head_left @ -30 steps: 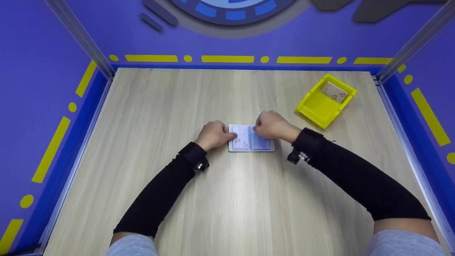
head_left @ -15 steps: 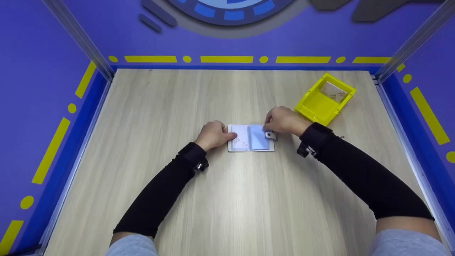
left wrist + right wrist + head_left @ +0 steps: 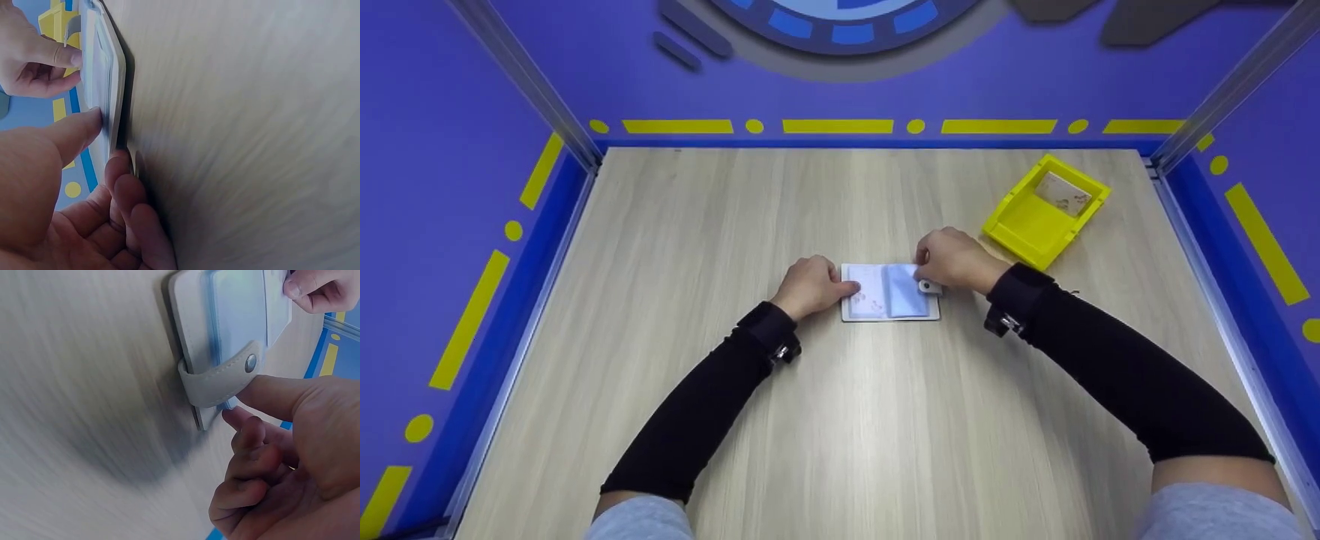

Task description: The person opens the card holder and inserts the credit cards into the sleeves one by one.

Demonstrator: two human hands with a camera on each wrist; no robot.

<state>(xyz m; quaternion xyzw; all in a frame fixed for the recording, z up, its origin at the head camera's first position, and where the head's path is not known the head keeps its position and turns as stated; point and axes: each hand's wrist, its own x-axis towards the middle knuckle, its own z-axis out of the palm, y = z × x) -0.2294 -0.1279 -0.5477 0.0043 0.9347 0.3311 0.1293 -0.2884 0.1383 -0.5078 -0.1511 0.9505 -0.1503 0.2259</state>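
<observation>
An opened card holder with clear plastic sleeves and a pale cover lies flat on the table. Its left sleeve holds a white card with a small flower pattern; the right-hand sleeves look bluish. My left hand grips the holder's left edge, thumb on top and fingertips at the underside. At the upper right corner, my right hand pinches the sleeves' edge between thumb and index finger, its other fingers curled. A pale closing strap with a metal snap curves up over the right edge, close to the right thumb.
A yellow plastic bin stands at the back right of the wooden table, beyond the right hand. Inside it leans a flower-patterned card. Blue panels with yellow marks border the table at the back and sides.
My right hand has moved right, from over the right-hand sleeve to the outer corner. The sleeve now lies flatter and the snap strap shows. My left hand has stayed in place.
</observation>
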